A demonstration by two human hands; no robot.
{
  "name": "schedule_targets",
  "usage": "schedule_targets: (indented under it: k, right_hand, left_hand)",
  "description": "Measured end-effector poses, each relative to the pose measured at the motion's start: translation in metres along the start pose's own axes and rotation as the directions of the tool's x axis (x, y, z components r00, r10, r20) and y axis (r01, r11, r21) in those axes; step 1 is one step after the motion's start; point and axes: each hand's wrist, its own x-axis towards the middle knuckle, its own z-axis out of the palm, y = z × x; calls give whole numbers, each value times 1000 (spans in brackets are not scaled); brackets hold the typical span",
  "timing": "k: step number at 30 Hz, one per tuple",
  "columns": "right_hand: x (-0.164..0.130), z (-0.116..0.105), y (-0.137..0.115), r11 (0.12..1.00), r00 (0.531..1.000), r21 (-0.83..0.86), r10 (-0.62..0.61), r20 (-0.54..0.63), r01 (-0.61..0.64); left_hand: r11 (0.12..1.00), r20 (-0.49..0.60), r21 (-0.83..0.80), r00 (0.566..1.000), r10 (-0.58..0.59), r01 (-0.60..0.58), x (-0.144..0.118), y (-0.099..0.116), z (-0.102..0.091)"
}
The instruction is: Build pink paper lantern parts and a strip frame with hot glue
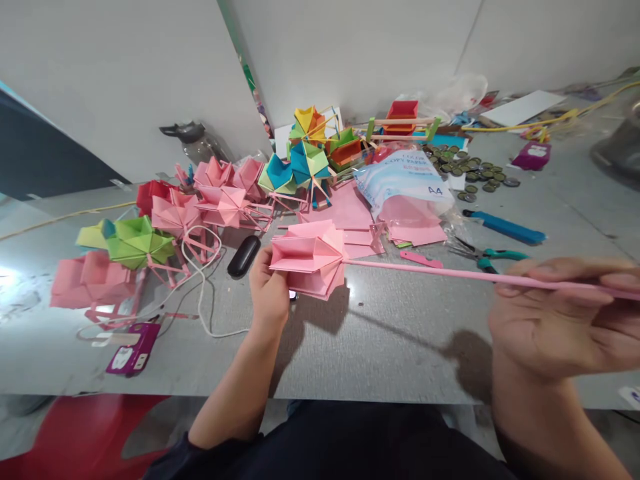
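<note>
I am holding a pink paper pinwheel (309,259) up over the middle of the desk (390,347). My left hand (270,293) is closed around the folded pink head, with my thumb on its near side. A long pink stick (450,272) comes out of the head and runs toward 3 o'clock, almost flat, a little lower at the far end. My right hand (560,320) pinches that far end between the fingers and thumb. So the long line of the thing goes left to right, with one hand at each end. My left hand is nearer the head, my right hand nearer the tail.

There is one pinwheel in my hands and one stick.

Just behind my left hand, at 11 o'clock, lies one black oval case (243,256). A white cord (200,293) loops next to it. At 9 o'clock sits one green paper pinwheel (137,241), with a bunch of pink ones (215,200) behind it; I cannot count them well. At 12 o'clock stands a heap of blue, yellow and orange paper shapes (310,150). At 1 o'clock is one pack of pink paper (407,190), then many bottle caps (467,173). At 2 o'clock lie one blue cutter (505,228) and one pair of pliers with green handles (487,255). One purple tag (133,350) lies at 8 o'clock.
</note>
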Motion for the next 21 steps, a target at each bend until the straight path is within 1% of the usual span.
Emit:
schedule_targets:
  k: [2, 4, 7, 10, 12, 14, 16, 18, 21]
  right_hand:
    - [0, -5, 4, 998, 999, 30, -49, 8, 49]
    - [3, -12, 11, 994, 994, 63, -95, 63, 91]
    - [8, -21, 25, 973, 967, 87, -225, 116, 216]
    - [10, -21, 34, 945, 938, 102, -321, 128, 310]
    - [8, -16, 37, 936, 929, 114, -345, 133, 332]
    - [5, -10, 37, 935, 928, 115, -350, 129, 336]
    - [2, -6, 36, 944, 938, 119, -322, 129, 308]
    - [0, -4, 34, 958, 954, 142, -270, 133, 251]
    - [-1, -4, 31, 978, 971, 174, -145, 190, 112]
  left_hand:
    - [999, -11, 29, 999, 45, -45, 0, 0, -1]
    - [996, -16, 52, 997, 79, -78, 0, 0, -1]
    - [989, -10, 81, 992, 125, -123, 1, 1, -2]
    - [972, -10, 148, 982, 186, -183, 0, 4, -2]
    - [960, -7, 188, 977, 213, -208, -1, 6, -1]
    - [956, -8, 204, 976, 218, -212, -2, 6, 0]
    - [958, -32, 198, 975, 219, -208, -2, 6, 0]
    - [960, -64, 185, 973, 223, -208, -1, 5, 0]
    - [967, -76, 162, 974, 212, -198, 2, 4, -1]
